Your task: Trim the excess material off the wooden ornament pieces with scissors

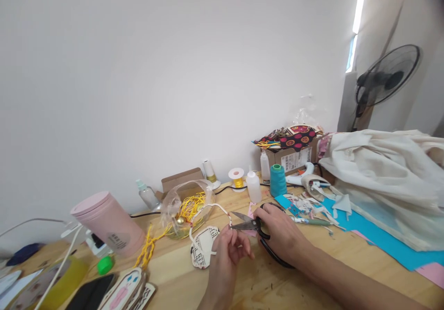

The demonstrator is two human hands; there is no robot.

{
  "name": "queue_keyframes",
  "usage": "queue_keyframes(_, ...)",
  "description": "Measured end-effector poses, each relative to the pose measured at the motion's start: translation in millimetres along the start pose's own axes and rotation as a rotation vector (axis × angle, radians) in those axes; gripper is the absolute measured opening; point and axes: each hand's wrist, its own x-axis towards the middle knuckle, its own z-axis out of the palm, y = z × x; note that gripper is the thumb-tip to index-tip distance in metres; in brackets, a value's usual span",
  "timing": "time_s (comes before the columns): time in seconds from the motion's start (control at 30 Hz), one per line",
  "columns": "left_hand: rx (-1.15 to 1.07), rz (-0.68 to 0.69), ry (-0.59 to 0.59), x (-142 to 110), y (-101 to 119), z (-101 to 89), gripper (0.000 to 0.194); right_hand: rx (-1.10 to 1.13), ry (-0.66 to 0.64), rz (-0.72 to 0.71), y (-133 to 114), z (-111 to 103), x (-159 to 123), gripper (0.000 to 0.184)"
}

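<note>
My right hand [282, 229] grips a pair of black-handled scissors [247, 223], their blades parted and pointing left. The blade tips are beside a white cord [218, 205] that curves up in a loop. My left hand [227, 252] pinches the lower right end of that cord, just below the blades. Behind the left wrist lies a flat cream ornament with dark lattice edging [205, 241], partly covered by the hand. The cord appears to be joined to it.
Behind the hands stand a clear bag of yellow cords [192, 207], a squeeze bottle [253, 187] and a teal thread cone [278, 181]. A pink tumbler [110, 224] stands left. Fabric scraps [308, 206], blue sheets [385, 252] and white cloth [385, 176] lie right.
</note>
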Motion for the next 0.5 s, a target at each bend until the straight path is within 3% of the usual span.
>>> queue_keyframes(0.33,-0.067,-0.016,0.095,-3,-5,9.5,0.028,-0.076,-0.031,0.074,-3,2,0,0.021)
queue_keyframes(0.5,-0.125,-0.003,0.073,-4,-1,14.7,0.031,-0.116,-0.007,0.069,-4,-1,1,0.020)
